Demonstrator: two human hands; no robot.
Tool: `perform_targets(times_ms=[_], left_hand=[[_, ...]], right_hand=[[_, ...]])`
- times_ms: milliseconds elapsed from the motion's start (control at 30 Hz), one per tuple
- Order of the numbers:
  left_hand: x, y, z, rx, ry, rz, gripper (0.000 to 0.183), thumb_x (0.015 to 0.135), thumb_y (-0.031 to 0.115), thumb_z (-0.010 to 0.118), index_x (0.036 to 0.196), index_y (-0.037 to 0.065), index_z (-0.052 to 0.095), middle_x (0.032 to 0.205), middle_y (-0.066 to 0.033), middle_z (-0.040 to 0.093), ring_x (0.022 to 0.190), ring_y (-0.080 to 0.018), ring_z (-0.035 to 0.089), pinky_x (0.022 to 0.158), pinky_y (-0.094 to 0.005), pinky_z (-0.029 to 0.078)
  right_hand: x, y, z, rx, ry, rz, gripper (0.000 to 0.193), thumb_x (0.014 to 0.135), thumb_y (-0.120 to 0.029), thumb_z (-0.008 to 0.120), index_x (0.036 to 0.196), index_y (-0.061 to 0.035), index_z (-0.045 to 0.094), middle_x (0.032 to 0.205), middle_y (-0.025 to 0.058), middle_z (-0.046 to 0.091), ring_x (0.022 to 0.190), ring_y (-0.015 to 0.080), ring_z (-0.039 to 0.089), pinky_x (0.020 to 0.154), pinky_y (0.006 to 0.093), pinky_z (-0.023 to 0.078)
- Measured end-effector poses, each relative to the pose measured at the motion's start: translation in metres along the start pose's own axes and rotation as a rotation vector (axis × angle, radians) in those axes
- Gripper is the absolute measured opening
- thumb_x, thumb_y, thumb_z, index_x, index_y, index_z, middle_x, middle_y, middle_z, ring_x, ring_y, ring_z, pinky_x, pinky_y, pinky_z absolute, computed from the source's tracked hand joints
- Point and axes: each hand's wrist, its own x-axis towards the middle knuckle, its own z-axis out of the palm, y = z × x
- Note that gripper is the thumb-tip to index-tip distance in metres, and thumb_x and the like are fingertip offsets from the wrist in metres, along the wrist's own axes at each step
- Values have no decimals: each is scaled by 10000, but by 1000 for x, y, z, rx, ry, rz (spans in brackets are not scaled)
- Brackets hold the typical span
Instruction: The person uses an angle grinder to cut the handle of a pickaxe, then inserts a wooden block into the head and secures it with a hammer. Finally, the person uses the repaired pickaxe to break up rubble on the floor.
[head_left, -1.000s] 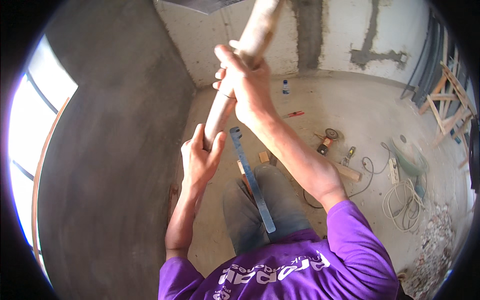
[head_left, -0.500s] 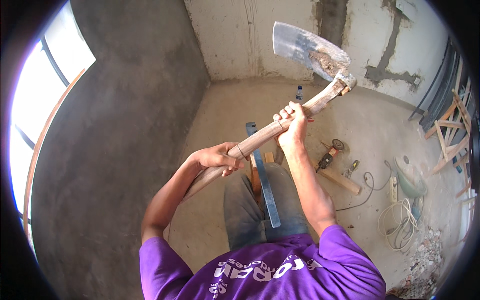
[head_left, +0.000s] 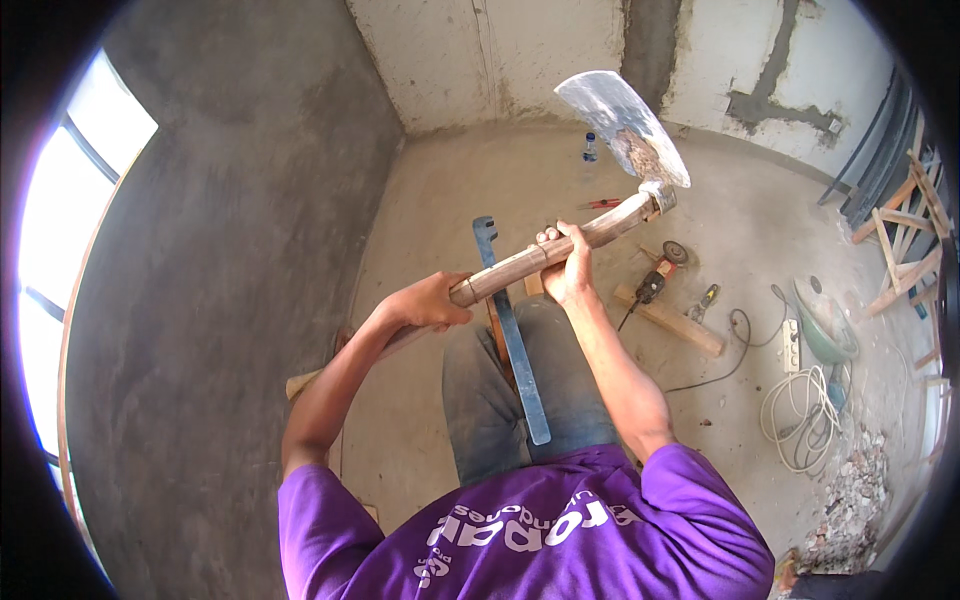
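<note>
A hoe with a worn wooden handle slants across in front of me, its broad metal blade raised at the upper right. Dried mud clings to the blade near the socket. My left hand is wrapped round the lower handle, whose butt end sticks out past my left forearm. Higher up the shaft, my right hand grips it, fingers curled over. Below the handle, a blue-grey metal bar with a notched end runs lengthwise over my legs, partly covered by the shaft.
On the floor to the right are an angle grinder, a wooden block, a power strip and a coiled cable. A bottle stands ahead. Scrap timber leans at the far right; a grey wall rises on the left.
The hoe has come down and nearer to me, and its blade has turned. Its butt end now shows beyond my left arm. Both hands keep their hold; the view has shifted slightly.
</note>
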Motion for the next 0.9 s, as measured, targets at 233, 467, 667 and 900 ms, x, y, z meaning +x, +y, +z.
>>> perform_targets(times_ms=[233,467,667,900], left_hand=[[20,-24,-14,111,118,76,550,721,154,661,1247,18,576,788,-117,658,640,-193,625,613,-336,503],[28,-41,-22,206,198,207,467,722,134,648,1177,38,607,870,-206,673,809,-336,661,726,-404,503],[35,-41,-28,242,195,227,446,745,163,688,1167,48,603,895,-206,672,867,-375,652,768,-434,498],[42,-38,-28,231,142,259,502,751,181,701,1216,36,578,938,-216,679,912,-371,655,810,-439,496]], right_hand=[[11,10,-14,31,-114,26,168,807,-181,646,831,-101,500,831,73,558,884,224,545,867,341,449],[16,17,-19,-18,-212,23,195,804,-192,628,910,-103,491,873,59,513,941,220,510,897,334,432],[20,15,-21,-65,-229,3,203,792,-203,626,908,-114,486,875,57,509,947,217,500,905,339,425],[18,8,-25,6,-177,21,206,798,-205,638,929,-112,509,879,74,544,954,230,512,932,353,415]])
